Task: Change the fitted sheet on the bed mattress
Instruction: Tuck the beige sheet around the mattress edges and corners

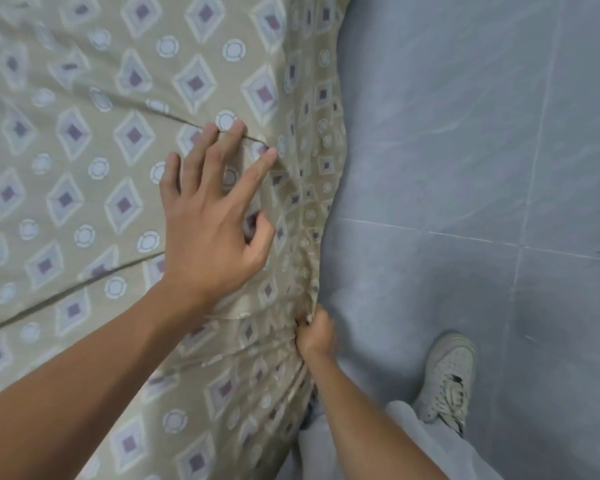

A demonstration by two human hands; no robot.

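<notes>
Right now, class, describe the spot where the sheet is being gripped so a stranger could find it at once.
Start at the patterned sheet covering the bed, and follow its right edge down beside the grey tiled floor. Low on that edge, the right hand pinches the fabric. Unlike the flat top under the open left hand, the cloth there bunches into tight folds.

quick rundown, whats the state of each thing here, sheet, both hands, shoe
fitted sheet: on the mattress top, creased in long folds, gathered and bunched at the side edge
left hand: open, fingers spread, pressing flat on the sheet
right hand: closed, gripping the bunched sheet edge at the mattress side
shoe: laced, planted on the grey tiled floor
</notes>
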